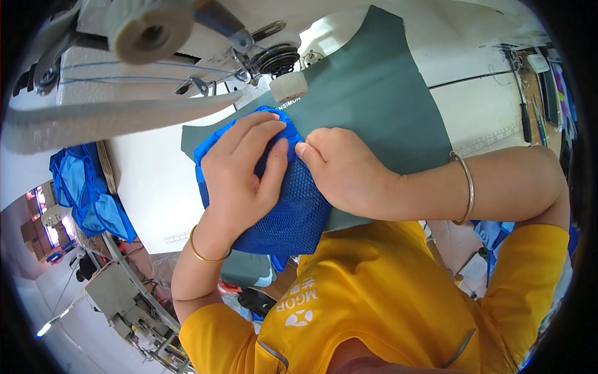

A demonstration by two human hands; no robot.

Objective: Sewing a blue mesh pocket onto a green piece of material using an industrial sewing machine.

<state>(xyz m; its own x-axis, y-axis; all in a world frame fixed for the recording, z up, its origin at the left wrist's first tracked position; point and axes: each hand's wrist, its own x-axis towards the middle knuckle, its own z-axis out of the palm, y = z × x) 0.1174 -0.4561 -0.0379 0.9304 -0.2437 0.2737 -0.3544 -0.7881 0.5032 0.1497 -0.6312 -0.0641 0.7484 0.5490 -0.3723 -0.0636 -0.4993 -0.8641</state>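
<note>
My left hand (249,168) rests on a blue piece with a mesh panel (280,221), fingers bent over its folded upper edge and thumb pointing up. My right hand (346,168) is closed, thumb and forefinger pinching the blue piece's upper right edge beside the left thumb. The blue piece lies over a dark green fabric panel (374,87) with white lettering. Just beyond my fingers is the head of a sewing machine (149,34), with blue threads and a white knob (288,87). Its needle area is hidden.
The white worktable (149,206) holds tools (523,112) at the right. Blue cut pieces (90,193) hang in a heap at the left edge. Another machine stand (124,302) is at lower left. More blue fabric (489,234) shows below the table at the right.
</note>
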